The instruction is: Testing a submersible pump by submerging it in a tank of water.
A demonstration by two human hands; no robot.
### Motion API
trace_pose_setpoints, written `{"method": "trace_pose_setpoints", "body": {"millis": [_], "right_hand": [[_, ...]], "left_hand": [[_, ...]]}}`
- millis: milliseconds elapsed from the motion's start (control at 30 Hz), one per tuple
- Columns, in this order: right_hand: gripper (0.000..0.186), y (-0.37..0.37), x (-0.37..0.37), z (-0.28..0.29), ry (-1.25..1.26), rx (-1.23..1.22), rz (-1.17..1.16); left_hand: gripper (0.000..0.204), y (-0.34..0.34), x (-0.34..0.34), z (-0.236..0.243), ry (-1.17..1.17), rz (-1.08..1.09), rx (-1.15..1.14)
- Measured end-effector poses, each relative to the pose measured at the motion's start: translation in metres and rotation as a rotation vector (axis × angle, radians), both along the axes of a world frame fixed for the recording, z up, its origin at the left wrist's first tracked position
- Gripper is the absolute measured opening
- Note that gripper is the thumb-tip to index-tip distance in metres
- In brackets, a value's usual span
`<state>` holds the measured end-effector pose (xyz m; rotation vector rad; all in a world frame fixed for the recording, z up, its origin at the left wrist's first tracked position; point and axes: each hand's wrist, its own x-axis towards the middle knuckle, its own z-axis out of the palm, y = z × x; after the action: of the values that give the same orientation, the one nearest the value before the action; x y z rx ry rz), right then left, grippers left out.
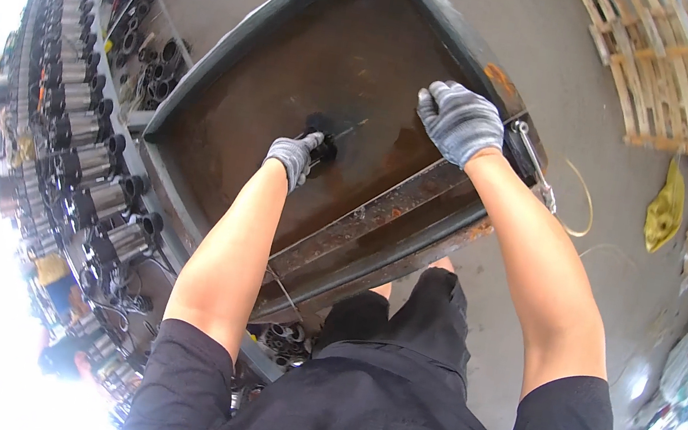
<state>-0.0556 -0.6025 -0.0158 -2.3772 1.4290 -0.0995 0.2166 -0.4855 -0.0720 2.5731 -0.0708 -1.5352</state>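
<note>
A wide metal tank point(257, 20) with brown, murky water is in front of me. My left hand point(292, 157), in a grey knit glove, is closed on a black part point(325, 148) near the middle of the water. The part's lower side is hard to make out against the dark water. My right hand point(462, 124), gloved the same way, is curled near the tank's right side. Whatever its fingers hold, if anything, is hidden. Beside that wrist, a metal fitting with a rod point(537, 164) is fixed at the tank's corner.
A rusty metal bar point(370, 219) crosses the near part of the tank. Rows of metal cylinders with black ends point(93, 164) line the left. Wooden pallets point(663, 71) are at the far right, with a yellow bag point(666, 208) nearer. A thin hose point(592, 203) lies beside the tank.
</note>
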Motion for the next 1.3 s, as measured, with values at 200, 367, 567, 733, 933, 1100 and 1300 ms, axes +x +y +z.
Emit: {"method": "trace_pose_setpoints", "body": {"millis": [200, 367, 567, 733, 933, 1100, 1300], "right_hand": [[0.030, 0.001, -0.006, -0.001, -0.029, 0.017, -0.026], [0.029, 0.002, -0.011, -0.008, -0.029, 0.019, -0.045], [0.030, 0.002, -0.005, -0.005, -0.065, -0.023, -0.028], [0.030, 0.002, -0.009, -0.010, -0.064, -0.028, -0.037], [0.030, 0.002, -0.005, -0.009, -0.064, -0.028, -0.032], [0.030, 0.002, -0.008, -0.014, -0.048, -0.040, -0.037], [0.031, 0.002, -0.007, -0.009, -0.046, -0.023, -0.032]], "left_hand": [[0.037, 0.026, 0.001, -0.005, 0.003, -0.138, -0.268], [0.027, 0.057, 0.016, -0.009, 0.018, -0.245, -0.251], [0.026, 0.092, 0.034, -0.019, -0.024, -0.294, -0.564], [0.039, 0.101, 0.032, -0.010, -0.051, -0.374, -0.400], [0.028, 0.116, 0.048, -0.030, -0.068, -0.397, -0.515], [0.039, 0.108, 0.032, -0.016, -0.084, -0.431, -0.445], [0.038, 0.111, 0.031, -0.018, -0.142, -0.495, -0.499]]}}
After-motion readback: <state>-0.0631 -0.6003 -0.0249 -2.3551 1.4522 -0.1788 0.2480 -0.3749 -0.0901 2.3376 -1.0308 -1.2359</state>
